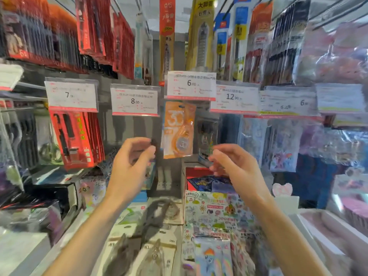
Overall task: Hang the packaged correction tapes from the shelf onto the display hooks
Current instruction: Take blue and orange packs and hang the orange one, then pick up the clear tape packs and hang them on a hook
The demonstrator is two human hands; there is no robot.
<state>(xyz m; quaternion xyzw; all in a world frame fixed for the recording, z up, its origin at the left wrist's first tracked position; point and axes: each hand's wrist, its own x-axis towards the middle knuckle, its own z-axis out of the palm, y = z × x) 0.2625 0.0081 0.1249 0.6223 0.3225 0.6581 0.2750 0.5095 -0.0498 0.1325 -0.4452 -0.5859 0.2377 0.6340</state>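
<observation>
Bright, even shop lighting; motion blur smears the whole frame, wide-angle distortion bends the edges, and glare whitens plastic packets [336,56] at right.

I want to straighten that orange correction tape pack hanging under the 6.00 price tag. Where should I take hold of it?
Probably pinch the flat lower edge of the orange correction tape pack, coming from the front and below. It hangs upright from its top under the 6.00 price tag, so the bottom swings free, and the bulging blister in the middle would be harder to pinch. The right hand is nearest.
</observation>
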